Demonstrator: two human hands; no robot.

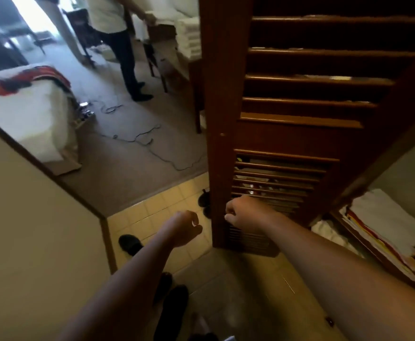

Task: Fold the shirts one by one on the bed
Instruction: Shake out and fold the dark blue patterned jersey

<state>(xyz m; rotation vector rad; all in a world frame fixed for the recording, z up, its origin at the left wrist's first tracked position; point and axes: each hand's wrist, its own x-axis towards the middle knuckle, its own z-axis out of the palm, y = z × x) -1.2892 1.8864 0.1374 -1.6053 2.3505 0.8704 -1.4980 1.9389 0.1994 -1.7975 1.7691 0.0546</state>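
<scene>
While you stood on the tiled entry, your right hand (238,214) had its fingers curled around the edge of the louvred closet door (228,119), and your left hand (185,228) hung loosely curled, holding nothing. The shirts (29,81) lay in a red-and-dark heap on the bed (29,119), well apart from you — no fold looked started. By my read, the whole job was still ahead — nothing tidy there yet.
</scene>
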